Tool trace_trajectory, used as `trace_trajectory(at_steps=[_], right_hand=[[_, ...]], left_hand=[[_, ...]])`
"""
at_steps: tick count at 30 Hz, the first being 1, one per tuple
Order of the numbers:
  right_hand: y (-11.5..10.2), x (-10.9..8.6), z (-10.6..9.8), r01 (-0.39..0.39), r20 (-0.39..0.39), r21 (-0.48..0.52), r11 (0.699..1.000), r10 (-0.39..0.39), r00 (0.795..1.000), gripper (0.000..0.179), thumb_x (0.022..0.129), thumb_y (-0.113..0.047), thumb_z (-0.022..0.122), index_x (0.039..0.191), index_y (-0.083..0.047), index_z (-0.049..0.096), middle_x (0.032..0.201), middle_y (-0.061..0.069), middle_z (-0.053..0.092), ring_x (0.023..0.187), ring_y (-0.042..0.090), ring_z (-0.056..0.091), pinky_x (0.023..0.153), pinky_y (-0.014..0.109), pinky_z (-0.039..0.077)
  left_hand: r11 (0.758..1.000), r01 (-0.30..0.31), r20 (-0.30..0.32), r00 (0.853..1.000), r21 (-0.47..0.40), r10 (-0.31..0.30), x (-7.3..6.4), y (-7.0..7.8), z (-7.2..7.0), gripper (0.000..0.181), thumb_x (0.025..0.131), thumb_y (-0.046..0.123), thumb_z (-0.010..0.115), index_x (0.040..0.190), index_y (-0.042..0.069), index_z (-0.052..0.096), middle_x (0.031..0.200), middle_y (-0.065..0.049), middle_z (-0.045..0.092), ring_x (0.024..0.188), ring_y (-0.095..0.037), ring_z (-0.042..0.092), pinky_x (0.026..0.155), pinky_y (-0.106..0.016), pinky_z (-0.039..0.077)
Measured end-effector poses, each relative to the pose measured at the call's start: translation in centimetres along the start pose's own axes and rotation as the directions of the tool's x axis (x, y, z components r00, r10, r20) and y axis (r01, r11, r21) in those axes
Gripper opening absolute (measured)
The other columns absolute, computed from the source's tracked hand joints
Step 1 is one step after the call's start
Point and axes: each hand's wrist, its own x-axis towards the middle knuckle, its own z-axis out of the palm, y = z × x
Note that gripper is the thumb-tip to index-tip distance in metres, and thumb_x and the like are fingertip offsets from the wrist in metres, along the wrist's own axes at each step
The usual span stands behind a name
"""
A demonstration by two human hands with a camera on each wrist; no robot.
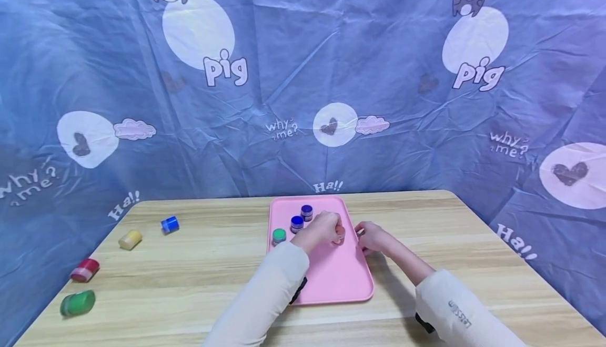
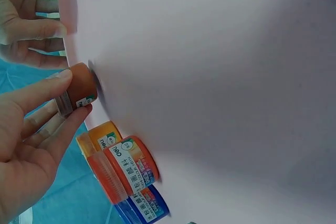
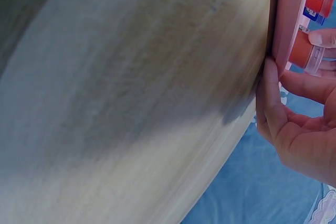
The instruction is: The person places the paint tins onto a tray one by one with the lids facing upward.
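A pink tray lies on the wooden table. Over its right part, my left hand pinches a brownish-orange paint jar between thumb and fingers. In the left wrist view the jar sits at the tray surface, with its clear end facing my palm. My right hand grips the tray's right rim between thumb and fingers, close to that jar. Along the tray stand more paint jars: a green jar, two blue-lidded jars, and, seen from the left wrist, an orange-red jar and a yellow jar.
On the table's left side several jars lie tipped over: a blue jar, a yellow jar, a red jar and a green jar. A blue printed cloth hangs behind the table.
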Motion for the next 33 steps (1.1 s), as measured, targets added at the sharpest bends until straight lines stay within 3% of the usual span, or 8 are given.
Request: trace_trajectory(at_steps=[14,17,21,27,33], right_hand=[[-0.1,0.2,-0.2,0.013,0.006,0.002,1.0,-0.013,1.0,0.042,0.067,0.019,0.048,0.109,0.017,0.044,0.091,0.022,0.055,0.07,0.026,0.06,0.059,0.035,0.055],[-0.1,0.3,-0.2,0.017,0.01,0.003,1.0,-0.017,1.0,0.042,0.067,0.019,0.048,0.109,0.018,0.044,0.091,0.022,0.055,0.07,0.025,0.06,0.059,0.035,0.055],[0.1,0.5,-0.3,0.019,0.013,0.009,1.0,-0.019,1.0,0.042,0.067,0.019,0.048,0.109,0.017,0.044,0.09,0.022,0.055,0.071,0.025,0.06,0.059,0.034,0.055],[0.1,0.7,-0.5,0.027,0.014,0.001,1.0,-0.027,1.0,0.041,0.067,0.019,0.049,0.108,0.017,0.044,0.089,0.021,0.056,0.071,0.024,0.059,0.059,0.035,0.055],[0.3,0.9,-0.5,0.016,0.014,-0.01,1.0,-0.015,1.0,0.042,0.067,0.019,0.051,0.109,0.017,0.045,0.089,0.021,0.055,0.067,0.023,0.059,0.058,0.034,0.055]], left_hand=[[0.999,-0.018,-0.007,1.0,0.046,0.018,0.4,-0.1,0.2,0.023,0.068,0.005,0.078,0.067,0.012,0.055,0.063,0.006,0.045,0.065,-0.01,0.045,0.062,-0.02,0.037],[0.999,-0.02,-0.01,1.0,0.043,0.021,0.4,-0.1,0.3,0.021,0.068,0.007,0.078,0.073,0.011,0.058,0.066,0.006,0.047,0.067,-0.01,0.045,0.065,-0.02,0.037],[1.0,-0.017,0.004,1.0,0.021,0.017,0.4,-0.1,0.2,0.026,0.069,0.01,0.078,0.091,0.009,0.064,0.074,0.004,0.053,0.075,-0.011,0.05,0.072,-0.02,0.04],[0.998,-0.006,0.002,1.0,-0.056,0.006,0.1,-0.4,-0.8,0.036,0.072,0.013,0.077,0.104,0.005,0.063,0.096,-0.005,0.061,0.091,-0.018,0.055,0.079,-0.024,0.043],[0.996,-0.053,-0.07,0.996,-0.071,0.048,-1.0,-1.5,-2.7,0.03,0.074,0.007,0.074,0.102,0.001,0.064,0.095,-0.009,0.064,0.091,-0.02,0.058,0.079,-0.025,0.046]])
